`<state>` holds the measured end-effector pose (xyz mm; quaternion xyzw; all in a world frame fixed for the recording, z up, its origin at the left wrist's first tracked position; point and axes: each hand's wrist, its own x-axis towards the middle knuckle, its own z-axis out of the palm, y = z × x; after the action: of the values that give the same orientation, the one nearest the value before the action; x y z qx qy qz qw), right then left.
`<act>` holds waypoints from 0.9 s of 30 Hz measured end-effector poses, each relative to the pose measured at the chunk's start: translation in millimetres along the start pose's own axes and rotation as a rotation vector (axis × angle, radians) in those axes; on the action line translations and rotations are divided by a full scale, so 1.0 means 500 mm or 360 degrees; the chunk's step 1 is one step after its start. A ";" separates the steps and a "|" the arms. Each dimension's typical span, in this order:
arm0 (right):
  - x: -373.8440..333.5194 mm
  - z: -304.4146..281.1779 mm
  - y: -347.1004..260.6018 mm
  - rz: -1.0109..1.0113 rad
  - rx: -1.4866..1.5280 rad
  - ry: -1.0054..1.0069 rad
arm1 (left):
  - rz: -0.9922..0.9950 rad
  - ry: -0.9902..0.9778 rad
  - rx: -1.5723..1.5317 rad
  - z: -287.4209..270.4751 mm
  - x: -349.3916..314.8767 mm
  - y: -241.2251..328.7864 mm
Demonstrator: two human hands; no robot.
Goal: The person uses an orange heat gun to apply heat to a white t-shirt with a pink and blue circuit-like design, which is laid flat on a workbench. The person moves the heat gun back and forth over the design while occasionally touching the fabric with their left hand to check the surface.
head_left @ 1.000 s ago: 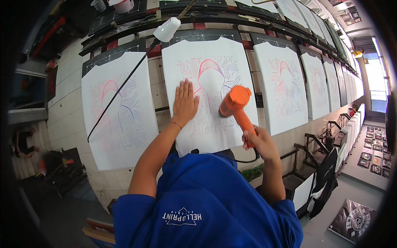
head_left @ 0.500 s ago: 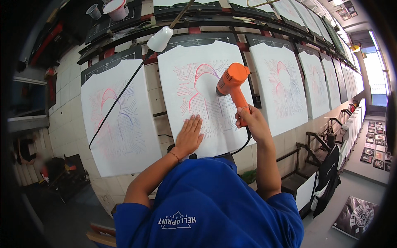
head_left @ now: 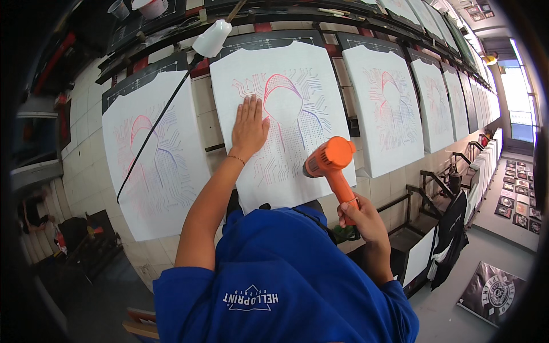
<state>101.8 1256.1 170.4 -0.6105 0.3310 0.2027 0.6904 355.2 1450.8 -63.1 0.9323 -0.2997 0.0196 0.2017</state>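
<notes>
An orange heat gun (head_left: 331, 163) is gripped by its handle in my right hand (head_left: 364, 216), nozzle pointing left over the lower right part of the shirt in front of me. That white T-shirt (head_left: 229, 71) lies flat on a dark board (head_left: 269, 41) and carries a red, purple and blue print of a hooded figure (head_left: 283, 108) with circuit-like lines. My left hand (head_left: 250, 128) rests palm down on the left side of the print, fingers stretched out and pointing away from me. The heat gun's dark cord (head_left: 314, 216) runs back toward my body.
Similar printed shirts lie on boards at left (head_left: 148, 160) and right (head_left: 389, 108), in a row going off to the right. A white lamp-like fitting (head_left: 211, 39) with a black cable (head_left: 157, 128) hangs over the left gap. A bucket (head_left: 150, 7) and cup (head_left: 118, 10) stand far left.
My left hand has moved up the shirt from its lower left to the left of the hood. My right hand has drawn the heat gun nearer to me and lower over the shirt.
</notes>
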 end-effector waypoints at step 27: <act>0.240 -0.014 -0.147 -0.0415 -0.0002 0.0143 | -0.0017 -0.0016 0.0108 -0.007 0.030 -0.023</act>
<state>234.6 1221.9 138.0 -0.6571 0.2793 0.0841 0.6951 374.6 1452.3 -61.8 0.9403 -0.2948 0.0241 0.1685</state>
